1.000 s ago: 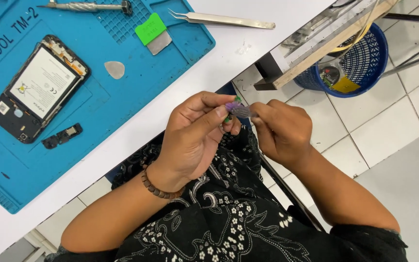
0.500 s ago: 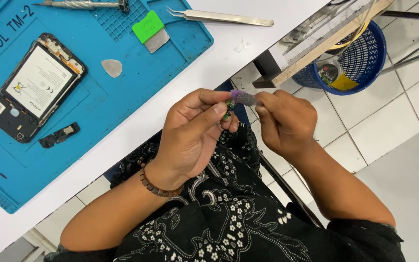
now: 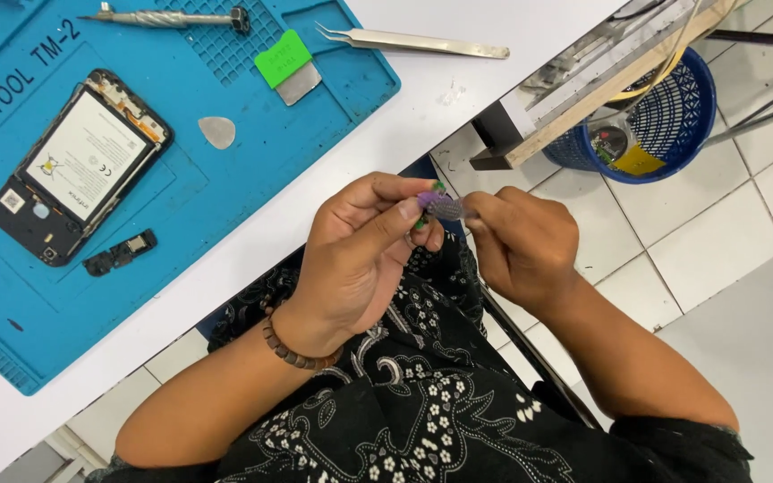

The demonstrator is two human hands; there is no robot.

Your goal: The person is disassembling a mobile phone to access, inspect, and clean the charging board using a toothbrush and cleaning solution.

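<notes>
i see both hands over the lap, off the desk [image 3: 458,89]: left hand [image 3: 360,255] & right hand [image 3: 521,246] fingers pinch a small purple part [image 3: 440,206] btw them. mid-fiddle w/ it; next calls for steady grip.

1. On the table [image 3: 458,98], a work mat [image 3: 225,206] spread across the left part.
2. On the mat, an opened phone [image 3: 78,165] at nine o'clock; a small loose part [image 3: 120,253] just beside it at five o'clock.
3. A pick [image 3: 216,131] right of the phone, a scraper [image 3: 288,67] at one o'clock from the pick.
4. A screwdriver [image 3: 167,17] along the mat's far edge; tweezers [image 3: 413,40] to its right, off the mat's corner.
5. On the floor at two o'clock, a basket [image 3: 673,116].
6. Below the table edge, left hand [image 3: 360,255] and right hand [image 3: 521,246] meeting on a small knurled piece [image 3: 443,207].
</notes>
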